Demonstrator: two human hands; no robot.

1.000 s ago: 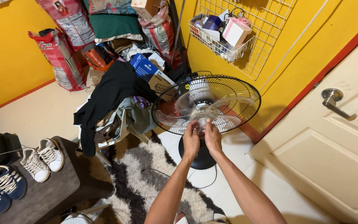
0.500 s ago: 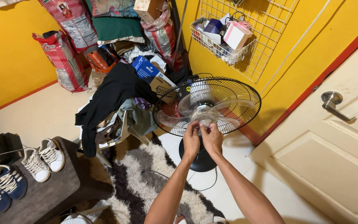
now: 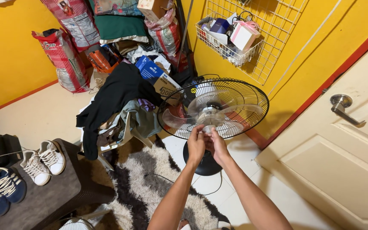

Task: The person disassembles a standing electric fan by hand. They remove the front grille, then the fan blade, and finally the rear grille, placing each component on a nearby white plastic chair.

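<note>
A stand fan with no front cover faces up at me: a black wire rear guard (image 3: 252,91), clear plastic blades (image 3: 231,108) and a round black base (image 3: 204,166) on the floor. My left hand (image 3: 196,146) and my right hand (image 3: 219,147) meet at the small clear cap (image 3: 208,127) on the blade hub. The fingertips of both hands pinch it from either side. Both forearms reach up from the bottom of the view.
A chair piled with dark clothes (image 3: 116,100) stands left of the fan. Sacks and boxes (image 3: 71,40) fill the corner. A wire basket (image 3: 226,36) hangs on the yellow wall. A door with a lever handle (image 3: 341,104) is at right. Sneakers (image 3: 43,159) rest on a dark stool; a shaggy rug (image 3: 150,183) lies below.
My hands have stayed on the hub cap, with the fingers shifting slightly around it. The blades have turned a little. The view has barely moved.
</note>
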